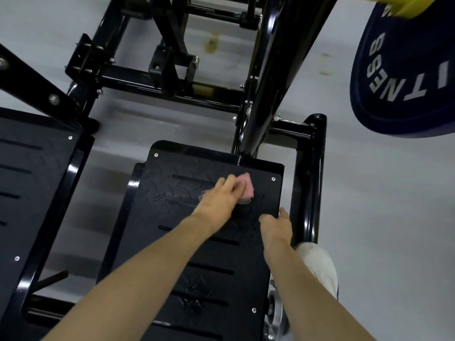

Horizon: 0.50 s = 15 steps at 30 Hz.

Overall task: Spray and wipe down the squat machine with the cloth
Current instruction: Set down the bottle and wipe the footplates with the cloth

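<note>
Cloth (246, 188), pink and bunched, lies on the far right part of the black footplate (197, 242) of the squat machine; my left hand (221, 198) presses on it, fingers closed over it. My right hand (275, 227) grips the plate's right edge, near a white shoe (320, 264).

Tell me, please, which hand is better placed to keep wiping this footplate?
Left: the left hand already presses the cloth on the footplate. The right hand only grips the plate's edge.
</note>
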Each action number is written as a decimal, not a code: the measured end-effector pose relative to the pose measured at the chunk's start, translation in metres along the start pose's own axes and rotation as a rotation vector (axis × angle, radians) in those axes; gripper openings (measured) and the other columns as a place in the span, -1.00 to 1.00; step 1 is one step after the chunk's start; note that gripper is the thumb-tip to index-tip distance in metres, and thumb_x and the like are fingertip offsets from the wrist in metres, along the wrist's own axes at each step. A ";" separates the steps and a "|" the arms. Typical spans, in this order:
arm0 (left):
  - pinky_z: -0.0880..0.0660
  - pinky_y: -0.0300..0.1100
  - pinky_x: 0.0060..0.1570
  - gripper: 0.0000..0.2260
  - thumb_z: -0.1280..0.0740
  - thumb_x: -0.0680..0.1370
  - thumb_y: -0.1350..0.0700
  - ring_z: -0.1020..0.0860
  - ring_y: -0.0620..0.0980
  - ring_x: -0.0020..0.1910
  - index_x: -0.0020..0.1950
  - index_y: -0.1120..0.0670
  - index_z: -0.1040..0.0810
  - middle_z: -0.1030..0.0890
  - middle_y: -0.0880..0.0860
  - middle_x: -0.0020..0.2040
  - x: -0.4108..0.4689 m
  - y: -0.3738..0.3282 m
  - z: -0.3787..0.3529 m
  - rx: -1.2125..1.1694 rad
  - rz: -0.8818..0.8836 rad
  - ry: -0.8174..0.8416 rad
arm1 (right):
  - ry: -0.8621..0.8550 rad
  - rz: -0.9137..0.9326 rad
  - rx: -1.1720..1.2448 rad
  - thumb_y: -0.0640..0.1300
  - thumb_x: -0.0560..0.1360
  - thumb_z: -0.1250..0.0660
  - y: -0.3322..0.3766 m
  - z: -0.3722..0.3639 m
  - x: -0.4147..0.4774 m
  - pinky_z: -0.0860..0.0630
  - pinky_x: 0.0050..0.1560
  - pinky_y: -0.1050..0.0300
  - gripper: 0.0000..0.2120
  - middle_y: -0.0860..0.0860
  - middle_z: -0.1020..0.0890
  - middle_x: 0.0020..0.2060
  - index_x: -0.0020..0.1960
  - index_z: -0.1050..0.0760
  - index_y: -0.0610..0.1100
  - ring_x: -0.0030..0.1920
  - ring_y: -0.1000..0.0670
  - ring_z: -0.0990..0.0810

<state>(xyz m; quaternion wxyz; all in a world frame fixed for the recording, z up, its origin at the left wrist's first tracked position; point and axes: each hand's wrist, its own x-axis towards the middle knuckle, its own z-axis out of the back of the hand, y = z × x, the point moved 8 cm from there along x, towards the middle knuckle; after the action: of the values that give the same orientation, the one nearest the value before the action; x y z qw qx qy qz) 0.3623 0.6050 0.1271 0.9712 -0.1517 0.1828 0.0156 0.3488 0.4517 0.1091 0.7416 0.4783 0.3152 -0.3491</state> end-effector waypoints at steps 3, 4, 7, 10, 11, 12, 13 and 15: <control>-0.46 -0.05 0.14 -0.27 -0.25 0.47 0.39 -0.28 0.11 0.23 0.55 0.05 -0.04 -0.19 0.12 0.31 -0.003 0.028 0.003 0.134 -0.064 0.020 | -0.003 -0.028 0.027 -0.31 0.53 -0.17 0.000 -0.002 -0.001 -0.38 0.03 0.16 -0.39 -0.09 -0.43 0.36 0.54 -0.14 -0.06 0.14 -0.06 -0.47; -0.47 -0.03 0.14 -0.27 -0.26 0.45 0.40 -0.29 0.12 0.22 0.55 0.04 -0.07 -0.20 0.13 0.30 -0.006 0.049 0.009 0.123 0.018 -0.003 | 0.001 -0.029 0.030 -0.31 0.53 -0.16 0.000 -0.002 -0.001 -0.38 0.02 0.16 -0.41 -0.08 -0.44 0.34 0.53 -0.16 -0.06 0.10 -0.05 -0.46; -0.48 0.03 0.12 -0.33 -0.24 0.45 0.44 -0.30 0.20 0.21 0.51 0.12 -0.16 -0.23 0.21 0.30 -0.028 0.124 0.026 -0.017 0.480 -0.157 | 0.002 -0.028 0.007 -0.32 0.54 -0.15 -0.002 0.002 0.002 -0.39 0.06 0.15 -0.42 -0.07 -0.46 0.32 0.53 -0.17 -0.07 0.11 -0.05 -0.46; -0.45 0.08 0.12 -0.38 -0.24 0.49 0.41 -0.30 0.28 0.22 0.51 0.24 -0.08 -0.22 0.29 0.33 -0.043 0.164 0.029 -0.124 0.871 -0.257 | 0.000 -0.020 -0.049 -0.31 0.51 -0.13 -0.006 0.006 0.003 -0.46 0.14 0.05 -0.44 -0.08 -0.51 0.28 0.49 -0.25 -0.06 0.06 -0.05 -0.50; -0.44 0.08 0.14 -0.38 -0.26 0.51 0.37 -0.29 0.29 0.24 0.51 0.26 -0.06 -0.20 0.29 0.35 -0.041 0.167 0.029 -0.149 0.947 -0.261 | 0.001 -0.017 -0.051 -0.31 0.51 -0.12 -0.006 0.007 0.003 -0.47 0.10 0.05 -0.44 -0.09 -0.51 0.28 0.50 -0.24 -0.06 0.04 -0.04 -0.51; -0.43 0.08 0.16 -0.38 -0.27 0.52 0.35 -0.28 0.29 0.26 0.51 0.28 -0.05 -0.18 0.29 0.37 -0.038 0.163 0.029 -0.190 0.991 -0.267 | 0.008 -0.018 -0.041 -0.32 0.52 -0.12 -0.006 0.008 0.002 -0.46 0.06 0.09 -0.43 -0.08 -0.50 0.30 0.51 -0.22 -0.05 -0.01 -0.02 -0.51; -0.44 0.07 0.15 -0.39 -0.27 0.52 0.33 -0.27 0.29 0.27 0.51 0.28 -0.06 -0.17 0.29 0.38 -0.033 0.155 0.029 -0.211 1.001 -0.269 | 0.016 -0.026 -0.018 -0.33 0.54 -0.11 -0.004 0.009 0.001 -0.45 0.02 0.15 -0.43 -0.07 -0.48 0.32 0.52 -0.19 -0.05 -0.08 0.02 -0.51; -0.47 0.04 0.10 -0.41 -0.25 0.51 0.36 -0.28 0.26 0.27 0.50 0.24 -0.09 -0.17 0.27 0.38 -0.019 0.121 0.029 -0.177 0.881 -0.281 | 0.035 -0.064 0.043 -0.34 0.57 -0.10 -0.007 0.008 0.000 -0.46 0.01 0.20 -0.44 -0.05 -0.44 0.36 0.53 -0.17 -0.03 -0.12 0.06 -0.50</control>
<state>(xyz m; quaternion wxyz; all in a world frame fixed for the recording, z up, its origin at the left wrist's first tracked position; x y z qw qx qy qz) 0.3440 0.7292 0.1250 0.8709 -0.1383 0.0947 0.4620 0.3446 0.4420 0.1084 0.7139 0.4898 0.3358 -0.3711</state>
